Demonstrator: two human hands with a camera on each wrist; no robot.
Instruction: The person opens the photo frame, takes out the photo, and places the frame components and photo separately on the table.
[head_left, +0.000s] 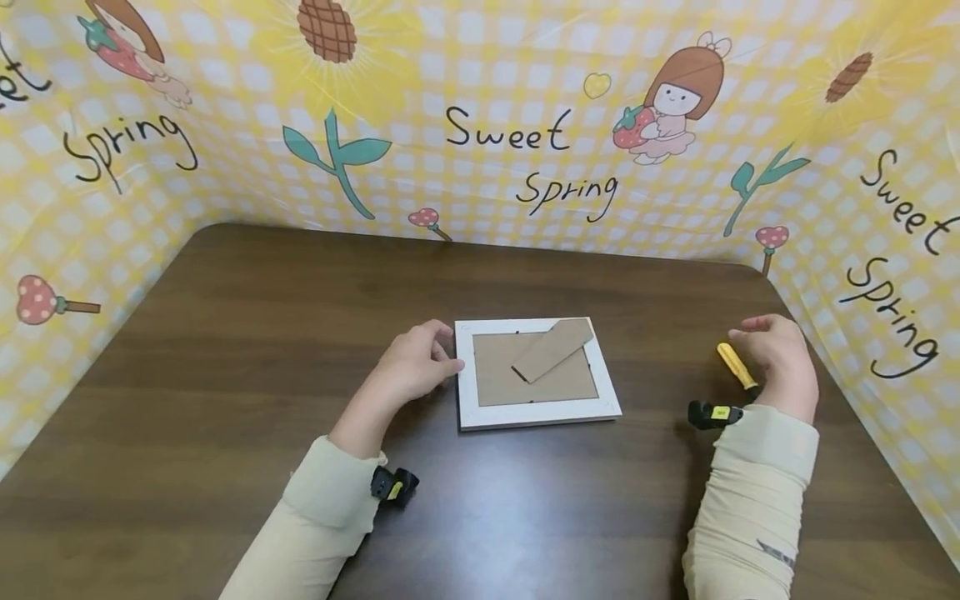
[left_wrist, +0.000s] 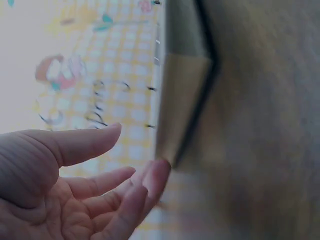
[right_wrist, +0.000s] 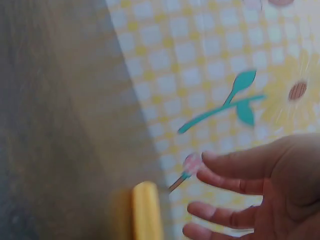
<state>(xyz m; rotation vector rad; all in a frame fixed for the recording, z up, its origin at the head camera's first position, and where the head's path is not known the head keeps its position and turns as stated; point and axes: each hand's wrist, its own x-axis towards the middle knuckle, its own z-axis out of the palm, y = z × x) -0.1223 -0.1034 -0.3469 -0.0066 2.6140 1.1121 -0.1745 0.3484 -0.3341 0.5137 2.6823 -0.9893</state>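
Note:
A white picture frame lies face down on the table, its brown backing board upward. Folded against the backing is a cardboard stand, set at a slant. My left hand is at the frame's left edge, the thumb tip overlapping the rim in the head view. In the left wrist view, the fingers are loosely bent beside the frame's side. To the right, a tool with a yellow handle lies beside my right hand; its lower end is hidden. The right fingers are relaxed and hold nothing.
The dark wooden table meets a yellow checked cloth with printed flowers at the back and both sides. Each wrist wears a small black camera, one at the left cuff, the other at the right cuff.

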